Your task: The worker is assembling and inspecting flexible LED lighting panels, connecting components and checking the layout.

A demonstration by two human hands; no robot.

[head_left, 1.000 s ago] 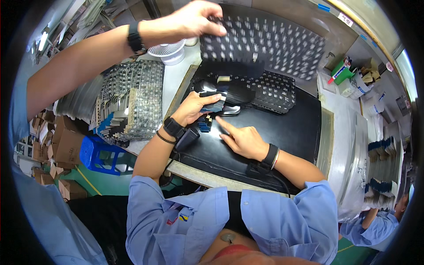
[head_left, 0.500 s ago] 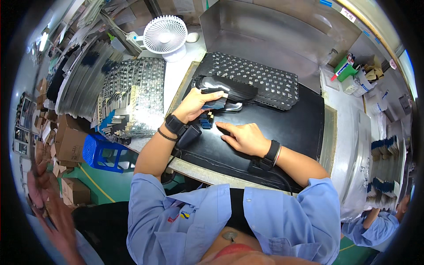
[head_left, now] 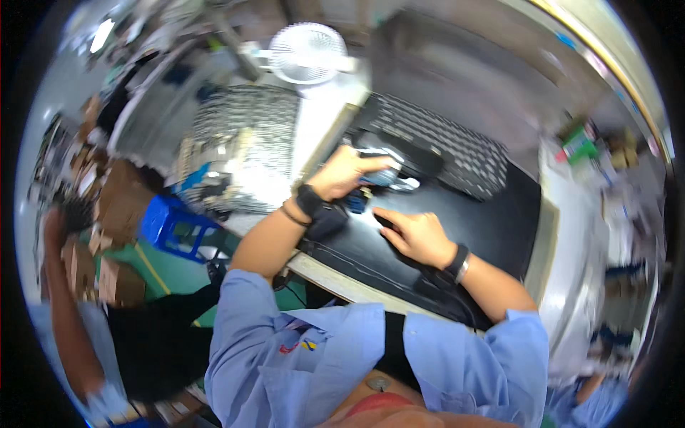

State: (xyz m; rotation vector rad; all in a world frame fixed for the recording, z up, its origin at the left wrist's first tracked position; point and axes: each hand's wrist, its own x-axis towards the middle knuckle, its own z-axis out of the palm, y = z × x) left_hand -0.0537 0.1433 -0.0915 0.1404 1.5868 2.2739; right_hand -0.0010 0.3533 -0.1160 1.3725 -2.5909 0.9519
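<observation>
My left hand (head_left: 341, 173) is closed around a stack of thin blue-grey pieces (head_left: 382, 174), its thumb stretched over the top. These lie beside a dark, curved bundle of strips (head_left: 410, 153) on the black mat (head_left: 485, 221). Small dark blue pieces (head_left: 358, 202) sit on the mat just below that hand, blurred. My right hand (head_left: 422, 237) rests low over the mat, palm down, index finger and thumb apart and the other fingers curled. Its index fingertip points at the small blue pieces, and nothing shows in its grasp.
Behind the bundle lies a black sheet stack with pale spots (head_left: 442, 135). A white fan (head_left: 308, 53) stands at the back left, near patterned sheets (head_left: 246, 143). Below them is a blue stool (head_left: 175, 228). Another person's arm (head_left: 71, 321) shows at far left. Green container (head_left: 581, 145) stands right.
The whole view has shifted and blurred, so the bench sits farther right in the picture. Both hands keep much the same places around the pieces. The other person's arm at left has moved.
</observation>
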